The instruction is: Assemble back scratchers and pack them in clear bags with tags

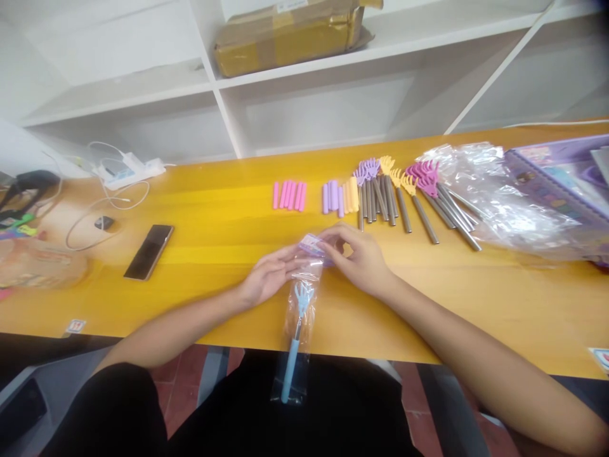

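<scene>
A light blue back scratcher lies inside a clear plastic bag, its hand-shaped head toward the table and its handle over my lap. At the bag's top is a small white and purple header card. My left hand grips the bag's top from the left, its fingers fairly straight and partly behind the plastic. From the right, my right hand pinches the card end between thumb and fingers. Beyond my hands lie several back scratchers with purple, yellow and magenta heads and bare metal rods.
Pink sleeves and purple and yellow sleeves lie in rows. Clear bags are piled at right beside a purple box. At left are a phone, a cable and a power strip. White shelving holds a carton.
</scene>
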Motion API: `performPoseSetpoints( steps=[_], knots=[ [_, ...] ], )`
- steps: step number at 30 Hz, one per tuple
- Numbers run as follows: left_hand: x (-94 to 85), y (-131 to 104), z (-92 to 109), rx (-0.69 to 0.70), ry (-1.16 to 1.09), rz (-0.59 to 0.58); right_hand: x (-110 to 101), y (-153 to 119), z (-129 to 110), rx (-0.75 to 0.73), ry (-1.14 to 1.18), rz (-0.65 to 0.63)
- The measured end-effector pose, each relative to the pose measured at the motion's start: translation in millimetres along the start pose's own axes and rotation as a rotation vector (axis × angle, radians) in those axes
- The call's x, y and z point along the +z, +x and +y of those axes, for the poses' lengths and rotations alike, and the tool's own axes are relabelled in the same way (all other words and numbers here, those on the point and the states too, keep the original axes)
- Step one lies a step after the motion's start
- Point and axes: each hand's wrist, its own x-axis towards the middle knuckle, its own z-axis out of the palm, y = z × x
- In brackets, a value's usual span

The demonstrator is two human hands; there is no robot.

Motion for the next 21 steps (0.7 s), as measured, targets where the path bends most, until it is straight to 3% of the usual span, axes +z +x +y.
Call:
performPoseSetpoints(
  steps=[9,21],
  knots=[
    [-2.6,-1.9,4.2,-0.011,-0.142,0.011,-0.7,0.7,1.0,-0.078,-0.066,-0.089],
    [3.4,-3.6,5.5,-0.072,-0.11,0.011,-2.0,-0.5,-0.6,-0.208,-0.058,-0.093]
  ],
)
